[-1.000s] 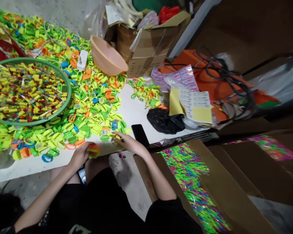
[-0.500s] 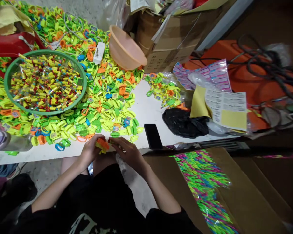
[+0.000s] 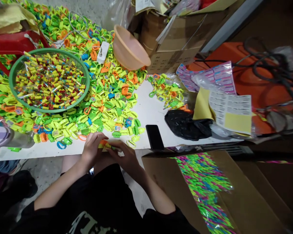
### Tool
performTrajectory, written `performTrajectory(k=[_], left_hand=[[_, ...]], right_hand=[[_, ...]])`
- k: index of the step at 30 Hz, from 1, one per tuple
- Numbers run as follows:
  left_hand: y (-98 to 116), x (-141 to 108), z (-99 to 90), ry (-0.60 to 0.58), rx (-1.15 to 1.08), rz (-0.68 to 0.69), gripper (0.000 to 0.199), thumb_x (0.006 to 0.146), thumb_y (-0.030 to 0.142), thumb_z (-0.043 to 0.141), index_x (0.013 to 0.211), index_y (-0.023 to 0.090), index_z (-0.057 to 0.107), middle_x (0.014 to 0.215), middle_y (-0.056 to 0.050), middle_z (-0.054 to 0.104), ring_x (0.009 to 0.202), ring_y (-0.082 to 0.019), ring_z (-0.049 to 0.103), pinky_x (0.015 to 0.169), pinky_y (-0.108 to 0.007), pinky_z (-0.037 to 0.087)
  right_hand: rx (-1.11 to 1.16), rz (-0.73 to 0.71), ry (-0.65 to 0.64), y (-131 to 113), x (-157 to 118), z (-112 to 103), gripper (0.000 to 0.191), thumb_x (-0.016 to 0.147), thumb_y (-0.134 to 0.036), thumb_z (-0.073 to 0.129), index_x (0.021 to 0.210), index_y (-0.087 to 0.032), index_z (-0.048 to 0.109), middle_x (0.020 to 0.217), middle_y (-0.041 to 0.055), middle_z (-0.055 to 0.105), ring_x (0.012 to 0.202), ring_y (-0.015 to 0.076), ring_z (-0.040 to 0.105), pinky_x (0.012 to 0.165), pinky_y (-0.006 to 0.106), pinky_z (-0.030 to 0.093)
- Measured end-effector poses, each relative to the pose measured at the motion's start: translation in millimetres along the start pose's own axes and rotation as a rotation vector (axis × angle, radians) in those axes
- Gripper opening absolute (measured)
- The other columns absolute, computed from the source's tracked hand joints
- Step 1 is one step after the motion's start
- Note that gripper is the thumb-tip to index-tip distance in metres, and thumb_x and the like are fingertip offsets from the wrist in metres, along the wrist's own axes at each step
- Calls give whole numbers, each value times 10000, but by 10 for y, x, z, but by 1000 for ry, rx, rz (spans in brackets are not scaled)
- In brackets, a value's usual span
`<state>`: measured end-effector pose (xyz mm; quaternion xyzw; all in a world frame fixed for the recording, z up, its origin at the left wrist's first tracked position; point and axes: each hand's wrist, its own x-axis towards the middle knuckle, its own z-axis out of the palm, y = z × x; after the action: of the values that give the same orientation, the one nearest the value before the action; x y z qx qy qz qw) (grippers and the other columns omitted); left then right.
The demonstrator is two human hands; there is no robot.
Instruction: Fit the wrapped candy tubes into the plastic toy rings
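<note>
At the table's front edge, my left hand (image 3: 90, 148) is closed around an orange and yellow plastic toy watch (image 3: 102, 143), partly hidden by the fingers. Facing it, my right hand (image 3: 126, 155) pinches a small yellow tube (image 3: 109, 146) whose end meets the toy watch; whether it is inside it I cannot tell. Similar yellow tubes with red ends and clear wrapping fill a green basket (image 3: 12, 76) on the left. Around it and in front of my hands spreads a heap of toy watches (image 3: 104, 122) in yellow, green, orange and blue.
A black phone (image 3: 154, 137) lies right of my hands, near a black plastic bag (image 3: 185, 125) and label sheets (image 3: 230, 109). Behind are a tilted peach bowl (image 3: 130, 48), a power strip (image 3: 103, 52) and a cardboard box (image 3: 172, 57). A lidded bottle (image 3: 19, 139) lies at left.
My right hand has come closer to my left, bringing the yellow tube against the toy watch. The camera view has shifted slightly, so the table appears a little to the right.
</note>
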<state>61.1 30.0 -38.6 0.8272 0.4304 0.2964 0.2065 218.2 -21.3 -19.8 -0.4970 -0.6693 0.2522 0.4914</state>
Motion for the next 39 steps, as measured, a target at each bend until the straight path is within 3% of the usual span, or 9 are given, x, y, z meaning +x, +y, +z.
performTrajectory(k=[6,9,13,18,22,29,39], left_hand=[[54,-41,18,61,87,70,201,907,233,397,1018,166,551,1059,-79,615,1031,-219,512,906,-352,418],[81,-54,9,-20,97,65,181,920,229,375,977,172,538,965,-69,614,911,-180,572,764,-277,471],[109,-52,-21,-47,167,46,163,921,226,384,902,186,541,892,-48,607,820,-157,579,652,-234,467],[126,-7,-55,73,245,224,175,923,187,385,910,160,557,903,-69,620,900,-195,532,786,-283,468],[140,11,-61,109,257,298,190,930,162,371,897,136,556,891,-89,611,869,-204,498,787,-303,453],[162,3,-51,82,279,341,207,936,179,364,861,129,551,852,-92,600,833,-215,492,714,-318,405],[120,-22,-109,-20,345,390,222,936,196,373,815,136,550,778,-71,574,753,-203,465,647,-308,356]], right_hand=[[-62,-182,54,90,-94,103,143,878,-260,583,1016,-223,579,862,27,679,772,148,662,675,249,542],[-64,-212,42,99,-106,103,181,875,-222,589,1053,-233,559,883,26,673,796,149,659,693,254,539],[-83,-203,10,50,-102,72,193,885,-226,573,1076,-241,548,910,29,666,827,153,655,715,267,540],[-143,-197,33,7,-100,74,158,880,-230,581,1037,-226,559,881,36,668,786,159,654,686,275,543],[-166,-189,53,11,-131,102,161,884,-235,574,1045,-229,562,892,41,666,801,165,656,692,282,548],[-192,-144,27,-18,-131,106,121,900,-258,547,1009,-217,580,866,46,654,757,163,643,646,271,532],[-122,-106,-35,6,-57,40,102,885,-271,569,964,-210,593,969,67,628,925,174,615,794,304,527]])
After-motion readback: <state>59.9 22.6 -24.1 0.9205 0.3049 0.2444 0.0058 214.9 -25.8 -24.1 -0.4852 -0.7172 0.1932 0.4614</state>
